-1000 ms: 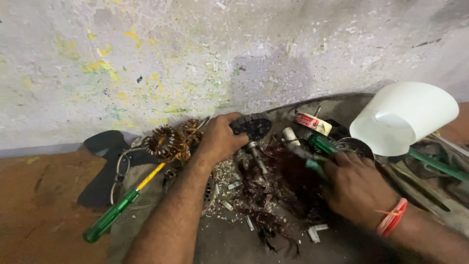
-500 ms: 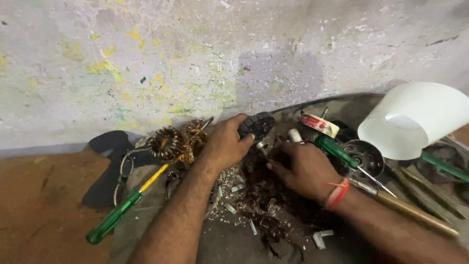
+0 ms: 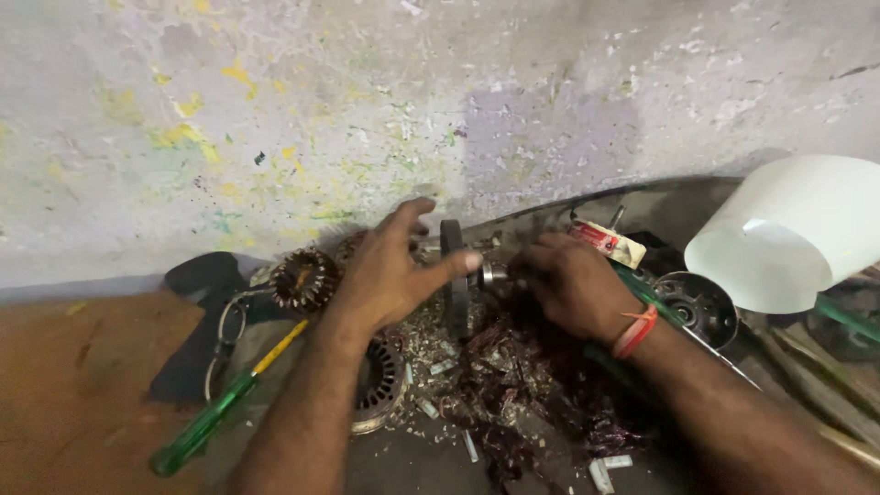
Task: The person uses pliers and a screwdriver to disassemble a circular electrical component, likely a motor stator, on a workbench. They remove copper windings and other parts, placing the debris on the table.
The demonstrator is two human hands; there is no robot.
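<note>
A green-handled screwdriver (image 3: pixel 206 422) is seen nearest, beside a round stator (image 3: pixel 380 385). Further on, an upright dark disc (image 3: pixel 454 275) is pinched by the left hand (image 3: pixel 390 275), fingers half spread. Its shaft (image 3: pixel 495 274) is gripped by the right hand (image 3: pixel 573 284), fingers curled shut.

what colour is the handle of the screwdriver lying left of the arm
Translucent green, with a yellow shaft section above it; the screwdriver shows clearly in the head view, left of the left hand.

Bare floor (image 3: pixel 82 385) open at near left, far side closed by wall (image 3: pixel 367 110), right blocked by white shade (image 3: pixel 788 229), middle cluttered with wire scraps (image 3: pixel 513 376), screwdriver (image 3: pixel 220 408).
</note>
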